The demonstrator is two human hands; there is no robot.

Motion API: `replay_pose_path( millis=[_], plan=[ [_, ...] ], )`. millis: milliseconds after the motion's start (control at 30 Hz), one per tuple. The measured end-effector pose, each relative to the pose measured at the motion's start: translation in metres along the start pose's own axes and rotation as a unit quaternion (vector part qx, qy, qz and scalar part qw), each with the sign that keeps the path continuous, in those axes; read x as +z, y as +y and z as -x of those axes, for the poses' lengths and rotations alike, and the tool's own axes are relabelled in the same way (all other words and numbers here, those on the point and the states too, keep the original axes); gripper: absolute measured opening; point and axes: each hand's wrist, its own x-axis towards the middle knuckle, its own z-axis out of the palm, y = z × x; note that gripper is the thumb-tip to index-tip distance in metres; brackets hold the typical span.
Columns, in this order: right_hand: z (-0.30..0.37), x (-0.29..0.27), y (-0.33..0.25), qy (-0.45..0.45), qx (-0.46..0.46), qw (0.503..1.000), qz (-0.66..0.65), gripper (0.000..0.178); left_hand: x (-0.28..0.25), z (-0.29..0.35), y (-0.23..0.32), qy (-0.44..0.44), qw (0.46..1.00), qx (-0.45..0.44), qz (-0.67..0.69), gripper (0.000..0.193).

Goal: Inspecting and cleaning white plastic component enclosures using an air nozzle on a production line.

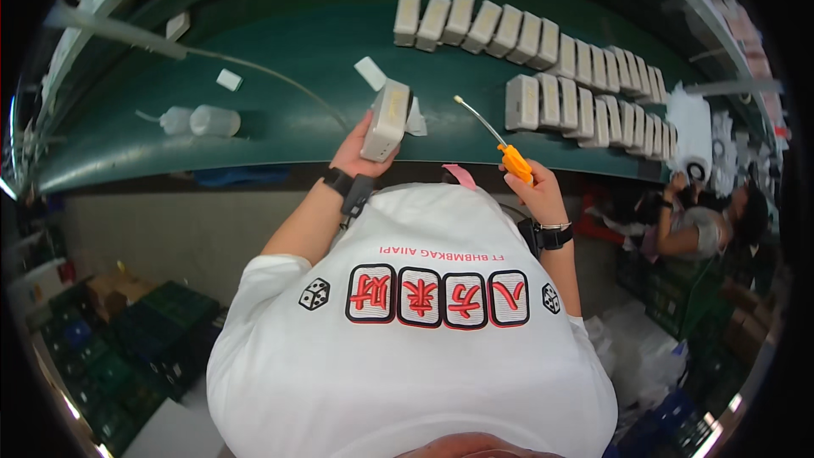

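Note:
My left hand point(358, 153) is closed around a white box-shaped device point(388, 124) with rounded edges, held upright at the near edge of the green work surface. Small dark dots show low on the device's near side. In my right hand point(543, 196) is an orange-handled tool point(515, 164). Its thin metal shaft points up and left to a pale, blunt tip, apart from the device. What the tip is made of is too small to tell. A white flat piece point(370, 73) lies just beyond the device, and a crumpled white scrap point(416, 119) shows beside it.
Two rows of similar white devices point(526, 103) stand on the green surface point(288, 47) at the right. A squeeze bottle point(215, 121) lies at the left near a small white block point(229, 80). Another person point(697, 225) sits at the far right. Green crates point(161, 326) are stacked lower left.

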Motion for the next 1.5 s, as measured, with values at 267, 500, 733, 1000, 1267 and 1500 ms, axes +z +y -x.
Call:
replay_pose_path(
  millis=[267,500,733,1000,1267,1500],
  plan=[
    [0.072,-0.052,0.048,0.168,0.048,0.981,-0.080,0.021,0.000,-0.195,-0.045,0.065,0.991,-0.044,-0.113,0.048],
    [0.098,-0.089,0.073,0.215,0.079,0.967,-0.111,0.020,0.004,-0.258,-0.074,0.073,0.990,-0.103,-0.057,0.039],
    [0.081,-0.117,0.091,0.176,0.104,0.975,-0.090,0.022,0.034,-0.235,-0.128,0.229,0.972,0.057,-0.002,0.036],
    [0.059,-0.131,0.093,0.116,0.099,0.985,-0.077,0.023,0.019,-0.228,-0.118,0.164,0.984,-0.066,0.017,0.038],
    [0.046,-0.135,0.094,0.087,0.103,0.988,-0.073,0.022,-0.007,-0.235,-0.088,0.058,0.950,-0.226,-0.206,0.056],
    [0.036,-0.132,0.092,0.073,0.079,0.990,-0.089,0.022,0.018,-0.157,-0.084,0.254,0.585,0.186,-0.748,0.047]
  ],
)
